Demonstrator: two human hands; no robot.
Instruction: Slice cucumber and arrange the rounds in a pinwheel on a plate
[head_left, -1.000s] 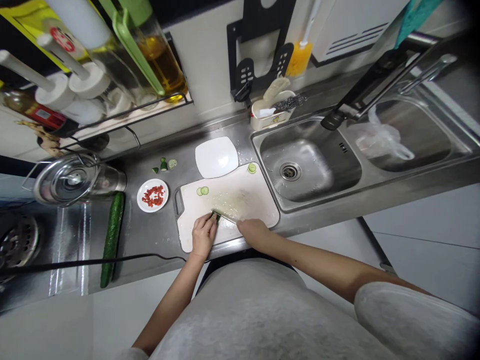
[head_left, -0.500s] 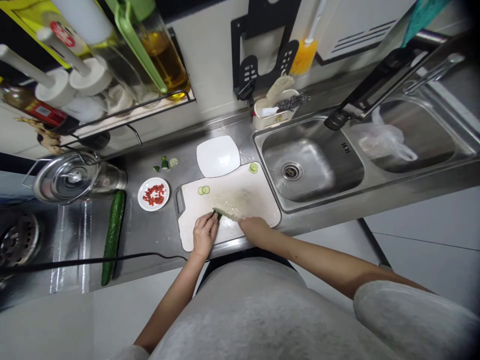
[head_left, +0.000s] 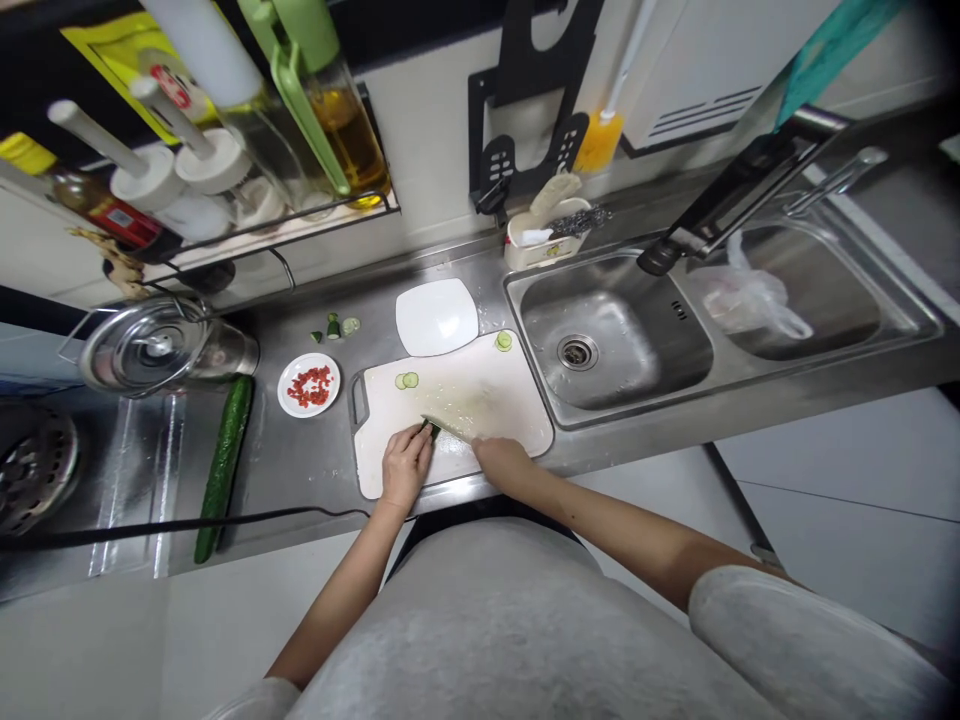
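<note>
On a white cutting board (head_left: 382,460), my left hand (head_left: 405,465) is closed over a short piece of cucumber (head_left: 434,431), most of it hidden under the fingers. My right hand (head_left: 504,464) grips a knife (head_left: 450,430); its handle is covered by the fist, and the blade lies against the cucumber piece beside my left fingertips. Thin cucumber slices (head_left: 406,380) rest near the board's upper left, and more slices (head_left: 504,341) sit at its upper right corner. Wet bits dot the board around the blade.
Behind the board stands a white square plate (head_left: 437,316). Left of it are cucumber ends (head_left: 333,326), a small plate (head_left: 309,410) of chopped red pieces, a whole cucumber (head_left: 223,470) and a steel pot (head_left: 150,345). A black cable (head_left: 247,515) crosses the counter. The sink (head_left: 622,340) adjoins at right.
The camera view has shifted slightly. Both hands stay on the board in nearly the same pose, the knife still at the cucumber piece.
</note>
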